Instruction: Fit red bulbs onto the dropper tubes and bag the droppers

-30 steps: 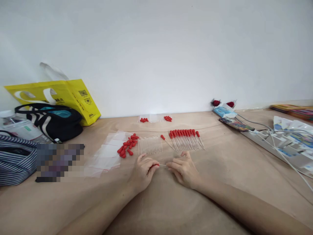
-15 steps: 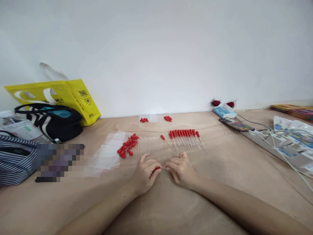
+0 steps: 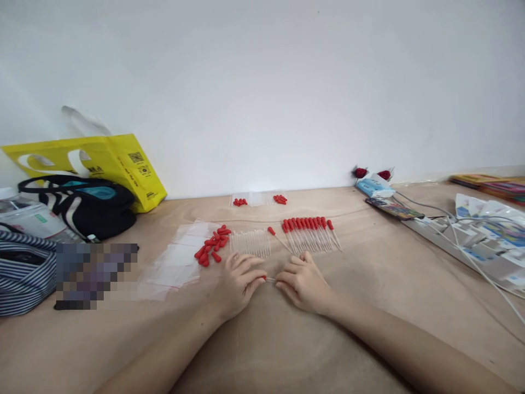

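Thumb and finger of my left hand point(image 3: 239, 282) pinch a red rubber bulb point(image 3: 263, 278), mostly hidden by the fingers. My right hand point(image 3: 302, 282) is closed on the thin glass dropper tube point(image 3: 271, 280) that runs from the bulb. Just beyond my left hand lies a row of bare glass tubes point(image 3: 250, 242), with a pile of loose red bulbs point(image 3: 213, 245) to its left. Past my right hand several droppers with red bulbs point(image 3: 311, 235) lie side by side. A single dropper point(image 3: 279, 238) rests slanted between the two rows.
Clear zip bags point(image 3: 176, 260) lie left of the bulb pile. At the back are bags holding more red bulbs point(image 3: 280, 200). A yellow bag point(image 3: 139, 180), dark bag point(image 3: 110, 210) and striped pouch point(image 3: 28, 273) stand left. A power strip point(image 3: 459, 254) with cables sits right.
My left fingers have shifted further over the bulb, covering more of it, and the other left fingers have come down and forward. My right hand keeps its grip on the tube.
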`<state>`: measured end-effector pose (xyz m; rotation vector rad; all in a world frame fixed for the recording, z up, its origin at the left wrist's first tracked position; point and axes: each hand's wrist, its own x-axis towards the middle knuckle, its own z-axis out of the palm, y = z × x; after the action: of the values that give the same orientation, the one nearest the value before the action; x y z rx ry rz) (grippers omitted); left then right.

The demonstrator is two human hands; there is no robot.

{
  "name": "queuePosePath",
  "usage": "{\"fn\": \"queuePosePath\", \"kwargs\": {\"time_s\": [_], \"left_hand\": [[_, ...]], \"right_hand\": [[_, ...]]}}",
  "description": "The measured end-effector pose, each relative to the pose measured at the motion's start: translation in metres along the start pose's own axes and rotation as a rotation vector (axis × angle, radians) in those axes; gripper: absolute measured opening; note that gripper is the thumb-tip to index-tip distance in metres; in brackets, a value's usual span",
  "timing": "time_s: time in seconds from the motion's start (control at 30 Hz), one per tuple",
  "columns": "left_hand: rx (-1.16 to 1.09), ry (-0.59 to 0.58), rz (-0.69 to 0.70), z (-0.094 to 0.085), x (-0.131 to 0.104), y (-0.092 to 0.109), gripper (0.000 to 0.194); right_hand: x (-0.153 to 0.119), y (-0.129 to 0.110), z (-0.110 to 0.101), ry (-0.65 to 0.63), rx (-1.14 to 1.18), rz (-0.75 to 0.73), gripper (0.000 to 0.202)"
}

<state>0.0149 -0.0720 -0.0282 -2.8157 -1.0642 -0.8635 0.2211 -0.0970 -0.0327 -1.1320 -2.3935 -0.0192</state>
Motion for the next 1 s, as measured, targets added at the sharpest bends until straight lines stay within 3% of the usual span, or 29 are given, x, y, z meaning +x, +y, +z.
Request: {"fn": "queuePosePath", "kwargs": {"time_s": [0.17, 0.33, 0.57, 0.8, 1.0], "left_hand": [[0.21, 0.109, -0.192, -0.006, -0.005, -0.019, 0.043], [0.296, 0.154, -0.29, -0.011, -0.009, -0.036, 0.035], [0.333, 0.154, -0.324, -0.017, -0.008, -0.035, 0.024], [0.483, 0.142, -0.515, -0.028, -0.01, -0.045, 0.026], [0.509, 0.044, -0.548, -0.038, -0.015, -0.057, 0.026]], "right_hand": [[0.017, 0.018, 0.001, 0.056, -0.039, 0.367, 0.021], [0.045, 0.038, 0.008, 0.094, -0.159, 0.627, 0.024], [0.065, 0.036, 0.021, -0.012, -0.251, 0.721, 0.028], [0.07, 0.033, 0.02, -0.054, -0.238, 0.819, 0.029], [0.066, 0.03, 0.017, -0.026, -0.277, 0.724, 0.029]]}}
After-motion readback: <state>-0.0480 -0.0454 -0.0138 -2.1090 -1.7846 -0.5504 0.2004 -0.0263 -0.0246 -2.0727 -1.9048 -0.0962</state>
